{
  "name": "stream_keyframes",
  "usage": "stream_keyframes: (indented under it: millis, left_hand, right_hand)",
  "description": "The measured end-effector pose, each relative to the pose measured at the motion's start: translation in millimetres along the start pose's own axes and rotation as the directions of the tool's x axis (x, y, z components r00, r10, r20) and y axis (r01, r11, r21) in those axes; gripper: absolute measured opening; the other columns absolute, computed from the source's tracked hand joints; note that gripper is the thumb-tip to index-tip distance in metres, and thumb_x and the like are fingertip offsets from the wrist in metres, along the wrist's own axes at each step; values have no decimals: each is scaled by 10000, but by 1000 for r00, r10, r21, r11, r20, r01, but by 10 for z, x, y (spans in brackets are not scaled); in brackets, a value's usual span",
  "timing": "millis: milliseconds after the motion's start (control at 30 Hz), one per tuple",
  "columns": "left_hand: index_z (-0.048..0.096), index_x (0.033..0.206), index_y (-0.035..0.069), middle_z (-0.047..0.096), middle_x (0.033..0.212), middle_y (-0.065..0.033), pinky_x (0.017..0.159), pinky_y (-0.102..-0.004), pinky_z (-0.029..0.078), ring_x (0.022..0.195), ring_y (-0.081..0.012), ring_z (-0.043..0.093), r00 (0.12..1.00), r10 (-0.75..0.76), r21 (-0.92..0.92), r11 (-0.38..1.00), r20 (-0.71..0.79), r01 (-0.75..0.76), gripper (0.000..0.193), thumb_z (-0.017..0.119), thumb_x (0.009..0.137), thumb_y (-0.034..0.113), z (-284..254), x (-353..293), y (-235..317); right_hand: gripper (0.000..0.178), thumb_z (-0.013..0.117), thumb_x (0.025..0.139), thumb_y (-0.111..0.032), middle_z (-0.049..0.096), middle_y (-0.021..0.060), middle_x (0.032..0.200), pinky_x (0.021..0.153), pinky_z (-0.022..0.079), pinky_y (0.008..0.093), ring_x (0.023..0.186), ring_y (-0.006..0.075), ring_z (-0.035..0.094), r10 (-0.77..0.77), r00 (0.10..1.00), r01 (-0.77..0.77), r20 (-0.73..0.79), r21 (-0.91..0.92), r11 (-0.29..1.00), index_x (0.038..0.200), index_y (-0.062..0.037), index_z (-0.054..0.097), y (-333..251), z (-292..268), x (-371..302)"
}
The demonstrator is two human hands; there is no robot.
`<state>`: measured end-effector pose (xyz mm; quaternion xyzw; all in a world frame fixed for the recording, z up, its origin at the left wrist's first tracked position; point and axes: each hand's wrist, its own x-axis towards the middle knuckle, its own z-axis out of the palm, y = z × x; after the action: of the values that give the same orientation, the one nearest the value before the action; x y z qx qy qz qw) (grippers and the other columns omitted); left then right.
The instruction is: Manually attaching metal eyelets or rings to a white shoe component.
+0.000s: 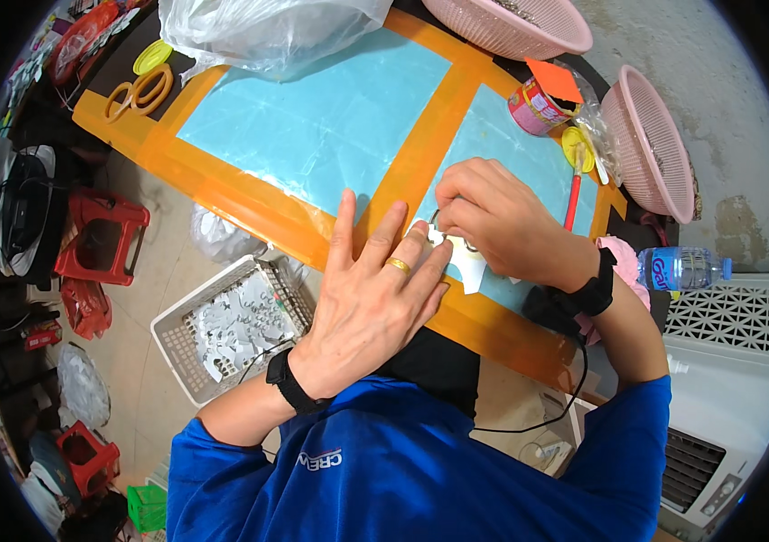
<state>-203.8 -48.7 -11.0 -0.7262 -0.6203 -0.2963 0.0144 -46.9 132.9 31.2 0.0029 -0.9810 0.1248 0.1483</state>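
A small white sheet with cut-out shapes (469, 275) lies on the table near its front edge. My left hand (362, 294) rests flat with its fingers spread, index and middle fingers forward, and the ring and little fingertips press on the white sheet's left side. Just to the right, my right hand (502, 221) is closed in a pinch over the same sheet. A small dark curved edge shows by its fingertips, but what it holds is hidden by the fingers. A thin ring-like outline also shows on the sheet between both hands.
A light blue sheet (312, 117) taped with orange covers the table. A clear plastic bag (267, 32), scissors (145, 93), a pink tin (536, 108), a red-handled brush (574, 194) and pink baskets (651, 144) stand around. A white crate (172, 330) holds cut scraps below left.
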Motion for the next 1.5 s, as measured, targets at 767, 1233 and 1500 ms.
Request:
stream_keyframes:
  millis: [767, 1233, 1500]
  left_hand:
    - [658, 1419, 113, 687, 1364, -118, 1325, -674, 228, 1414, -313, 602, 984, 82, -153, 987, 160, -57, 551, 806, 904, 244, -307, 81, -180]
    - [740, 1374, 192, 747, 1211, 34, 1301, -666, 279, 1214, -221, 651, 989, 121, 11, 992, 82, -122, 533, 844, 855, 132, -201, 191, -210]
    - [768, 1278, 210, 731, 1165, 12, 1288, -709, 261, 1207, -229, 652, 988, 133, 84, 987, 77, -140, 412, 839, 876, 156, -204, 170, -143]
  right_hand:
    - [143, 764, 857, -120, 654, 79, 1140, 934, 567, 395, 1136, 274, 674, -138, 990, 142, 38, -159, 977, 964, -58, 692, -77, -204, -155]
    - [93, 729, 862, -140, 673, 83, 1148, 995, 540, 387, 1188, 263, 661, -98, 994, 106, 42, -277, 955, 919, -66, 723, -203, -249, -171]
    - [154, 734, 847, -117, 683, 99, 1171, 997, 542, 411, 1207, 287, 659, -98, 994, 86, -41, -225, 971, 980, -45, 766, -201, -208, -241]
